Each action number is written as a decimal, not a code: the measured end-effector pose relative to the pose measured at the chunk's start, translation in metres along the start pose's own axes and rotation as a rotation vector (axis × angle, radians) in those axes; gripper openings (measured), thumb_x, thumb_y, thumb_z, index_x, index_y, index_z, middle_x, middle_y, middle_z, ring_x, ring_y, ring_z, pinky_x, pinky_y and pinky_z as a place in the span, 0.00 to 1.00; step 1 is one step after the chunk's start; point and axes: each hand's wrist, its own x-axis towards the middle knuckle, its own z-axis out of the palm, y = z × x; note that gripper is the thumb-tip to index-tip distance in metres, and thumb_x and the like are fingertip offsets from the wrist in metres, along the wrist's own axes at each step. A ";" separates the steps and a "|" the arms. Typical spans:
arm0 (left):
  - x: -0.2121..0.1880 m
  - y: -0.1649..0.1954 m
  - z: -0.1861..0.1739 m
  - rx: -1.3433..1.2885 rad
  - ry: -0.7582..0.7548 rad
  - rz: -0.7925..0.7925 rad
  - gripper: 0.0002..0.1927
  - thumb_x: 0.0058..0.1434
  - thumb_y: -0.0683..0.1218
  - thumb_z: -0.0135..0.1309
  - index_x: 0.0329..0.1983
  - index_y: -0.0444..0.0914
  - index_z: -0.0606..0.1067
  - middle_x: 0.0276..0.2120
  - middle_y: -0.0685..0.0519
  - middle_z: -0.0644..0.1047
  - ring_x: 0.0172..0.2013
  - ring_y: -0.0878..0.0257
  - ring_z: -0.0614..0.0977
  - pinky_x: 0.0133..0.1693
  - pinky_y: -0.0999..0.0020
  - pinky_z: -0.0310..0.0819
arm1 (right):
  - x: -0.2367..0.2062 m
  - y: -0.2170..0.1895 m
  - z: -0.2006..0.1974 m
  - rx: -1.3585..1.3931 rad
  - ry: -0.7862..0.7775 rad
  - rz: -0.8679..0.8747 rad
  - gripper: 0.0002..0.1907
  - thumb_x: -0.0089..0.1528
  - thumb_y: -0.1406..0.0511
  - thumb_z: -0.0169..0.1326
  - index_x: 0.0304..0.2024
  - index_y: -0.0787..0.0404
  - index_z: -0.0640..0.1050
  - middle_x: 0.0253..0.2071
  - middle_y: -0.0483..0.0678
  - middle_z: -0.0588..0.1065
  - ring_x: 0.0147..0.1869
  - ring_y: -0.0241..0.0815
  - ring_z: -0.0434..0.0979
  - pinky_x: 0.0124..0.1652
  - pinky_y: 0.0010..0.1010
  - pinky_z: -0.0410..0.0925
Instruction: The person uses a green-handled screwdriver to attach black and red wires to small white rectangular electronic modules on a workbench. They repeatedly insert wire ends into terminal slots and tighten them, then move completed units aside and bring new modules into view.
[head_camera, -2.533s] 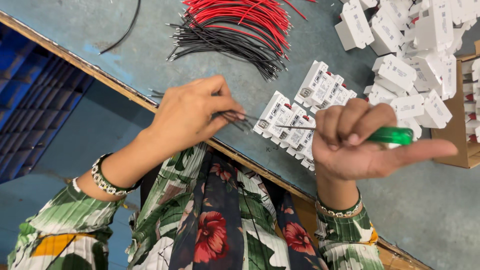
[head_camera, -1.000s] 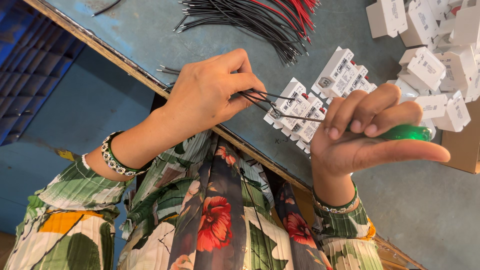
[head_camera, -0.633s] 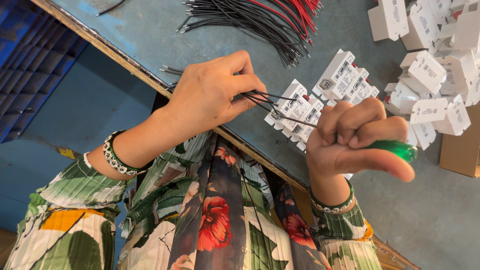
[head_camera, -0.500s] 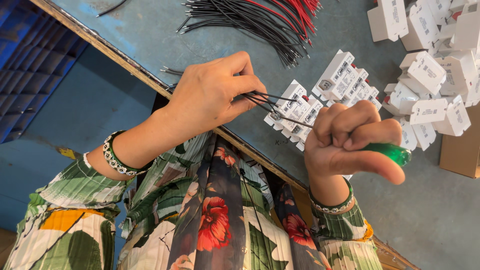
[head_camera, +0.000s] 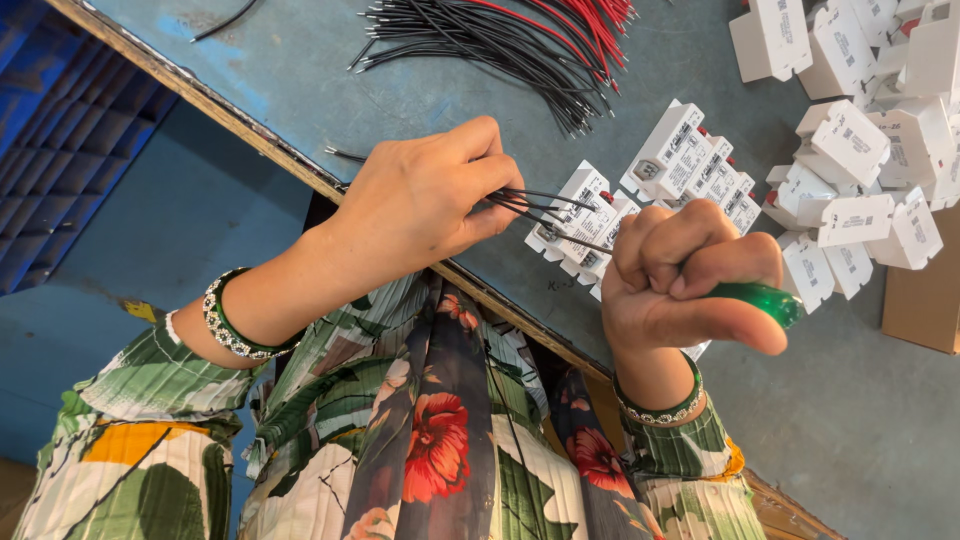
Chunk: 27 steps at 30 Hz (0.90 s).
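Two hands at the wiring step: my left hand pinches thin black wires over the white terminal blocks at the table edge, my right hand fists a green-handled screwdriver; tightening next seems to demand steady alignment.

Left hand: black wires pinched at white modules. Right hand: green-handled screwdriver gripped. Red and black wire bundle laid on blue table.
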 end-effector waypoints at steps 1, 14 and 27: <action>0.000 0.000 0.000 0.003 -0.004 -0.005 0.09 0.60 0.46 0.65 0.38 0.39 0.77 0.35 0.53 0.72 0.31 0.55 0.79 0.31 0.59 0.72 | 0.000 0.000 -0.001 0.017 0.000 0.003 0.33 0.63 0.36 0.42 0.33 0.56 0.57 0.19 0.41 0.54 0.16 0.27 0.41 0.14 0.22 0.44; 0.009 0.000 0.004 -0.023 -0.026 0.031 0.10 0.60 0.46 0.65 0.36 0.38 0.76 0.34 0.51 0.71 0.31 0.53 0.79 0.30 0.58 0.72 | -0.003 0.000 -0.005 0.060 0.050 0.034 0.33 0.62 0.36 0.42 0.33 0.57 0.58 0.19 0.41 0.54 0.16 0.26 0.41 0.14 0.21 0.43; 0.015 -0.017 0.009 0.036 -0.064 -0.075 0.13 0.71 0.54 0.56 0.40 0.40 0.76 0.34 0.50 0.73 0.33 0.48 0.79 0.32 0.52 0.71 | 0.009 -0.014 -0.012 0.096 0.124 0.043 0.40 0.60 0.28 0.33 0.31 0.58 0.56 0.20 0.43 0.52 0.16 0.29 0.38 0.14 0.23 0.42</action>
